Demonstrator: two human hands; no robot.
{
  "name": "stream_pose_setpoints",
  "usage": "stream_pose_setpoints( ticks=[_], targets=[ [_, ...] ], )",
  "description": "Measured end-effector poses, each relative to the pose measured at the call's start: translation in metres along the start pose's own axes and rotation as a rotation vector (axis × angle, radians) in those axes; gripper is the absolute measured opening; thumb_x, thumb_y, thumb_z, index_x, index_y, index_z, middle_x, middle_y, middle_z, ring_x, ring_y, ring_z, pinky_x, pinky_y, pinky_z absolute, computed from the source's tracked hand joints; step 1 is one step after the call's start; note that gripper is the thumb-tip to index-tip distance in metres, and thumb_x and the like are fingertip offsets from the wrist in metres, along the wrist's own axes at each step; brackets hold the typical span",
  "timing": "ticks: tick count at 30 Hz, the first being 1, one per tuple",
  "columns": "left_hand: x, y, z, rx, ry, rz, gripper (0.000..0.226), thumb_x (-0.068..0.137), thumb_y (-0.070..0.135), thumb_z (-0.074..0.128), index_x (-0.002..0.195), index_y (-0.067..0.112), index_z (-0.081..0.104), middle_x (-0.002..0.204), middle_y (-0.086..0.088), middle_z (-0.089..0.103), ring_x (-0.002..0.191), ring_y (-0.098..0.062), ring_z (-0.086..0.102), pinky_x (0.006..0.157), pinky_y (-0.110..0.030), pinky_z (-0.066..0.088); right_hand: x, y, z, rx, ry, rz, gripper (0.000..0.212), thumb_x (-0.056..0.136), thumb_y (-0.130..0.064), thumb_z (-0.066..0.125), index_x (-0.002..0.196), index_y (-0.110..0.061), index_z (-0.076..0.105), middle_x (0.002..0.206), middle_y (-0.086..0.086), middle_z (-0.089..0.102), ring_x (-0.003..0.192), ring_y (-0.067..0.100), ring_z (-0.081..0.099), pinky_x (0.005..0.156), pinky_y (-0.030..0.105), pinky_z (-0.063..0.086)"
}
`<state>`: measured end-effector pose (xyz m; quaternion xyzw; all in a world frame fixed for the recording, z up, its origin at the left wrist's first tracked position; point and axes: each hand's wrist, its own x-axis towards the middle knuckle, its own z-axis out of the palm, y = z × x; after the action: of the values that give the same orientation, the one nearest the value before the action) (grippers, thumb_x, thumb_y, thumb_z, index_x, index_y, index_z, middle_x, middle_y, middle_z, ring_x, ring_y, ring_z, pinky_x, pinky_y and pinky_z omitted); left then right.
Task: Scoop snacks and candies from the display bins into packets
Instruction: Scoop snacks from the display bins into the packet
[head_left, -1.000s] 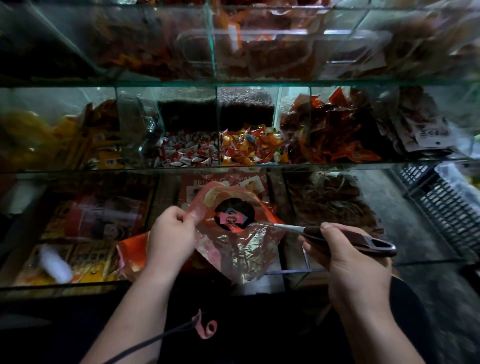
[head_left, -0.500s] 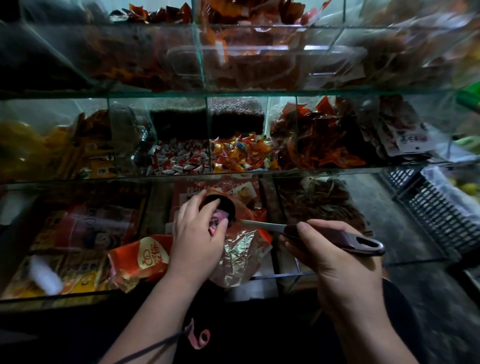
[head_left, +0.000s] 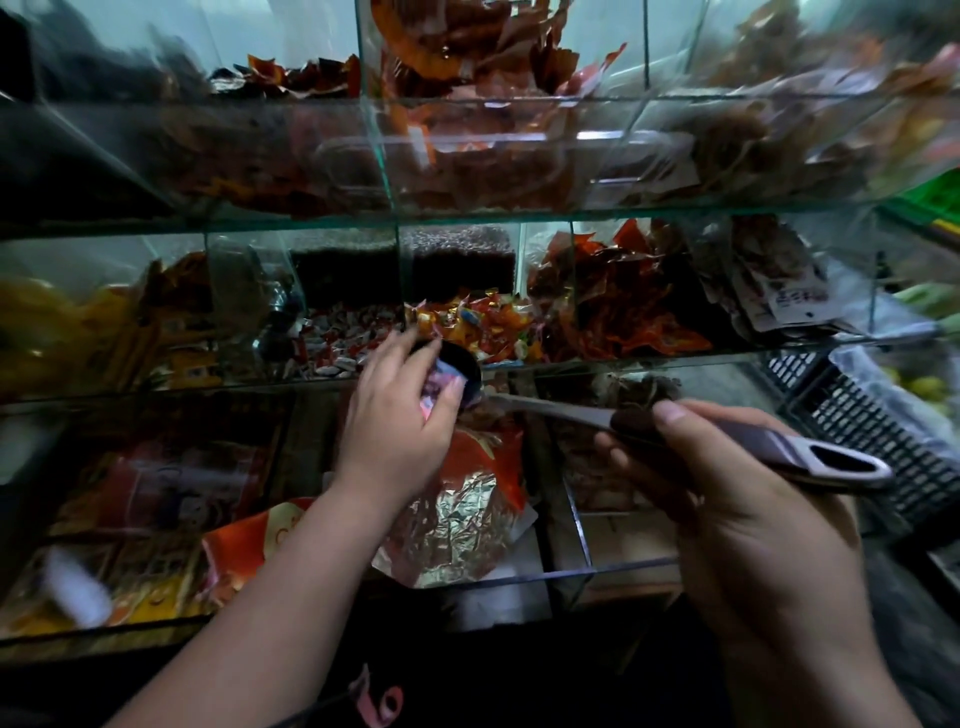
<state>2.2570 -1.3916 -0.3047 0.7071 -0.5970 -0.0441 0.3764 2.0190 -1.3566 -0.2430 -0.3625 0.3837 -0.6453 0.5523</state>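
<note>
The left hand (head_left: 395, 431) has let go of the packet (head_left: 462, 514), which now slumps unheld in the lower bin (head_left: 613, 566). The hand has moved up to the scoop (head_left: 571, 413) bowl, where its fingers (head_left: 402, 349) curl round a pink candy (head_left: 441, 382). The right hand (head_left: 753, 519) still grips the scoop handle, with the bowl raised beside the candy bin (head_left: 483, 327). A stuck candy is probably being picked out, so the packet will need reopening.

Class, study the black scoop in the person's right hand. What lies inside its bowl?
A pink-wrapped candy sits in the bowl of the scoop, pinched by the left hand. That hand covers most of the bowl, so any other contents cannot be seen.
</note>
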Motion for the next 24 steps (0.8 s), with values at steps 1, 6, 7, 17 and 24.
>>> stream_pose_setpoints(
  ticks=[1,6,7,17,24],
  targets=[
    [0.014,0.003,0.001,-0.014,-0.003,0.005,0.057,0.099,0.049,0.045,0.147,0.018,0.049,0.158,-0.002,0.037,0.148,-0.019,0.024,0.120,-0.036,0.018,0.008,0.002,0.003,0.032,0.004,0.014,0.018,0.070,-0.015,0.080,0.084,-0.005,0.072,0.080,0.021,0.076,0.078,0.038,0.078,0.069,0.035,0.063],
    [0.072,0.010,0.009,-0.252,-0.042,-0.133,0.059,0.104,0.045,0.043,0.157,0.022,0.029,0.162,-0.004,0.027,0.149,-0.021,0.022,0.120,-0.031,0.017,0.050,0.027,0.028,0.143,0.086,0.058,0.015,0.089,-0.012,0.076,0.101,-0.003,0.072,0.087,0.013,0.079,0.086,0.027,0.079,0.070,0.026,0.062],
    [0.076,0.009,0.010,-0.316,-0.025,-0.185,0.057,0.105,0.044,0.042,0.156,0.022,0.031,0.161,-0.004,0.030,0.147,-0.021,0.027,0.117,-0.029,0.020,0.059,0.034,0.033,0.099,0.090,-0.002,0.008,0.089,-0.011,0.077,0.096,-0.009,0.074,0.087,0.013,0.079,0.087,0.028,0.078,0.073,0.029,0.062],
    [-0.001,-0.043,-0.010,-0.226,0.159,-0.295,0.025,0.097,0.026,0.063,0.121,0.027,0.059,0.121,0.013,0.052,0.118,-0.010,0.050,0.101,-0.030,0.041,0.134,0.121,0.053,-0.795,-0.524,-0.631,0.018,0.086,-0.005,0.078,0.104,-0.008,0.077,0.113,0.000,0.072,0.114,0.011,0.067,0.102,0.031,0.054],
    [-0.050,-0.081,-0.005,0.140,-0.187,-0.559,0.060,0.079,0.045,0.074,0.131,0.022,0.053,0.125,-0.004,0.059,0.116,-0.027,0.059,0.099,-0.044,0.050,0.127,0.114,0.048,-1.188,-0.810,-0.521,0.053,0.086,-0.047,0.076,0.132,-0.024,0.065,0.149,0.001,0.052,0.136,0.014,0.047,0.110,0.023,0.039]
  ],
)
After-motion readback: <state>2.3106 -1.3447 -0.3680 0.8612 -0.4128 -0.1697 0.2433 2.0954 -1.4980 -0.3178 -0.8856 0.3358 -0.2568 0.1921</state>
